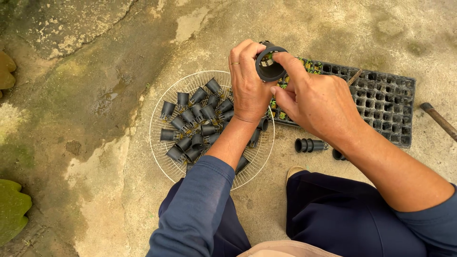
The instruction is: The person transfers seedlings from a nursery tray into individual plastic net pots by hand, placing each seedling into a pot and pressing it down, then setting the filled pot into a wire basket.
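net cup: black, slotted wall | cups in basket: black | wire basket: white, radial wire pattern | seedling tray: black, square-cell grid, green and yellow specks at one end | sleeves: dark blue | ring: gold | ground: mottled grey-tan, green-stained

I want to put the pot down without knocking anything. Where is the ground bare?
Bare concrete lies left of the wire basket, toward the green leaves, and beyond the basket and seed tray at the top. It is crowded inside the basket, full of small pots, and between tray and knee, where loose pots lie.
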